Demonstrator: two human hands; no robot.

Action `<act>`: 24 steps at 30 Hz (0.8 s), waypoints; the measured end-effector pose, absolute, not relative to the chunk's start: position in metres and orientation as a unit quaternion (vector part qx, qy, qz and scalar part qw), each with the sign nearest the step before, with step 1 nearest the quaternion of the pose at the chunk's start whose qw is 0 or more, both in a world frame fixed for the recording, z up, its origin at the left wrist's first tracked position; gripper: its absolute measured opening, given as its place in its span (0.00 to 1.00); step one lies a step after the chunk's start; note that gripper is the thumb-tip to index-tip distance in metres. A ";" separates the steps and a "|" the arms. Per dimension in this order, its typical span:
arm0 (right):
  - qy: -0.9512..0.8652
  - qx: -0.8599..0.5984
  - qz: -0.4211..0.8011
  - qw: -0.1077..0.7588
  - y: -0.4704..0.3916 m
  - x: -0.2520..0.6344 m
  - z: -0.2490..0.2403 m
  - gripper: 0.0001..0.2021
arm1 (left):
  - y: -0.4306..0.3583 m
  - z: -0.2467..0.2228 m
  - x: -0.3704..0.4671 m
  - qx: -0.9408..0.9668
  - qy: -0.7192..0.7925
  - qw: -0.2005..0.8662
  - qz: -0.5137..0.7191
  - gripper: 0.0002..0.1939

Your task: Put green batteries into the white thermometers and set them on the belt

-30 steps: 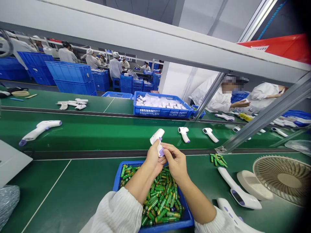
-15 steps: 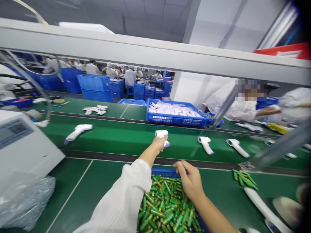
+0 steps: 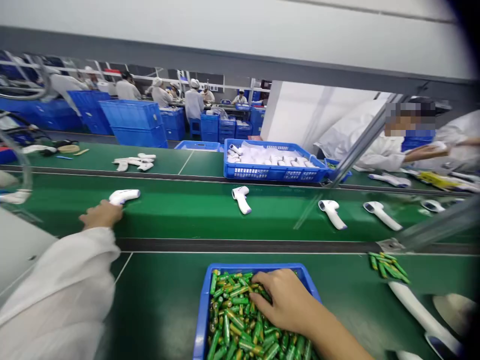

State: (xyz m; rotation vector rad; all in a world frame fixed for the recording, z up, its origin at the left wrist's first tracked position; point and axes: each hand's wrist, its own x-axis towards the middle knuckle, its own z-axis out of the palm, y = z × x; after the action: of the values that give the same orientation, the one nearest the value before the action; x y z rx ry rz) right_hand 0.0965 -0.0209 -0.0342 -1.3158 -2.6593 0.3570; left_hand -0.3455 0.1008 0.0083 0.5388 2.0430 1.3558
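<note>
At the left of the conveyor, my left hand [image 3: 101, 215] is closed round the handle of a white infrared thermometer [image 3: 125, 196], whose head points right. Below, my right hand [image 3: 281, 297] reaches into a blue bin [image 3: 202, 310] full of green and gold batteries [image 3: 234, 320]. Its thumb and forefinger are bent round a battery among the others; the remaining fingers are mostly hidden. Another white thermometer [image 3: 241, 199] lies on the belt ahead, clear of both hands.
More thermometers [image 3: 332, 214] lie along the belt to the right. Loose batteries [image 3: 388, 266] are on the near table. Behind the belt stands a blue crate [image 3: 277, 172] of white thermometers. A slanted metal post [image 3: 369, 135] rises at right, near a co-worker [image 3: 378, 145].
My left hand has moved left, from the middle thermometer, now lying on the belt, to the one at the left. My right hand has gone down into the batteries. The view has shifted.
</note>
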 end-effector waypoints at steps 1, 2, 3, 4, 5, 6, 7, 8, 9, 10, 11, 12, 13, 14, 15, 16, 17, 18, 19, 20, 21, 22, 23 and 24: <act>-0.883 -0.445 0.126 0.079 -0.020 0.096 -0.033 0.10 | 0.102 0.002 -0.357 0.212 0.829 0.246 0.456 0.21; -0.879 -0.450 0.132 0.083 -0.020 0.096 -0.032 0.10 | 0.105 -0.003 -0.362 0.205 0.851 0.213 0.434 0.22; -0.875 -0.455 0.139 0.089 -0.020 0.096 -0.031 0.10 | 0.110 -0.008 -0.360 0.191 0.854 0.202 0.440 0.22; -0.873 -0.455 0.148 0.095 -0.019 0.096 -0.031 0.09 | 0.116 -0.010 -0.352 0.173 0.834 0.225 0.473 0.22; -0.872 -0.452 0.158 0.102 -0.019 0.096 -0.031 0.09 | 0.123 -0.011 -0.339 0.155 0.802 0.263 0.513 0.21; -0.872 -0.446 0.169 0.111 -0.019 0.096 -0.032 0.09 | 0.130 -0.009 -0.321 0.144 0.770 0.304 0.542 0.19; -0.873 -0.437 0.179 0.120 -0.018 0.096 -0.033 0.10 | 0.138 -0.005 -0.299 0.148 0.741 0.339 0.561 0.15; -0.876 -0.425 0.187 0.131 -0.017 0.095 -0.035 0.11 | 0.144 0.000 -0.275 0.154 0.709 0.371 0.579 0.11; -0.880 -0.411 0.192 0.142 -0.016 0.094 -0.037 0.12 | 0.148 0.007 -0.249 0.161 0.675 0.403 0.597 0.10; -0.884 -0.398 0.191 0.153 -0.015 0.092 -0.038 0.13 | 0.149 0.015 -0.221 0.168 0.636 0.433 0.617 0.09; -0.890 -0.385 0.185 0.161 -0.014 0.090 -0.039 0.12 | 0.147 0.023 -0.191 0.177 0.599 0.455 0.634 0.07; -0.897 -0.370 0.175 0.167 -0.014 0.088 -0.039 0.11 | 0.142 0.032 -0.161 0.184 0.551 0.487 0.652 0.06; -0.905 -0.354 0.162 0.169 -0.014 0.087 -0.038 0.10 | 0.133 0.039 -0.132 0.161 0.447 0.552 0.685 0.04; -0.913 -0.342 0.146 0.168 -0.016 0.087 -0.035 0.09 | 0.122 0.045 -0.103 0.149 0.365 0.602 0.694 0.04; -0.919 -0.334 0.129 0.163 -0.019 0.089 -0.031 0.09 | 0.110 0.049 -0.077 0.147 0.326 0.628 0.691 0.06; -0.923 -0.333 0.113 0.158 -0.024 0.092 -0.027 0.10 | 0.097 0.050 -0.054 0.145 0.300 0.646 0.687 0.07; -0.920 -0.342 0.101 0.159 -0.029 0.098 -0.022 0.10 | 0.084 0.049 -0.034 0.147 0.294 0.653 0.682 0.09; -0.909 -0.367 0.095 0.174 -0.036 0.105 -0.018 0.12 | 0.073 0.045 -0.018 0.152 0.302 0.651 0.679 0.12; -0.887 -0.402 0.097 0.206 -0.041 0.114 -0.014 0.14 | 0.064 0.038 -0.006 0.160 0.315 0.645 0.677 0.15; -0.855 -0.442 0.105 0.251 -0.047 0.122 -0.012 0.16 | 0.057 0.031 0.002 0.171 0.332 0.638 0.674 0.20; -0.816 -0.480 0.118 0.301 -0.050 0.129 -0.010 0.17 | 0.052 0.022 0.007 0.185 0.348 0.630 0.669 0.23; -0.776 -0.511 0.131 0.346 -0.053 0.135 -0.009 0.17 | 0.049 0.014 0.010 0.203 0.361 0.624 0.662 0.26; -0.744 -0.533 0.141 0.377 -0.053 0.139 -0.009 0.18 | 0.047 0.007 0.011 0.223 0.369 0.620 0.656 0.28; -0.725 -0.547 0.149 0.393 -0.052 0.140 -0.009 0.18 | 0.046 0.002 0.012 0.241 0.373 0.616 0.650 0.29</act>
State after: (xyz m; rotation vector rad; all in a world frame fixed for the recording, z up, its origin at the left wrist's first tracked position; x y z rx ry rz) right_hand 0.1400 -0.0518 -0.0091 -1.3878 -1.8394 0.3771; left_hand 0.0120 0.0460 0.0017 0.5557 0.8584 1.4975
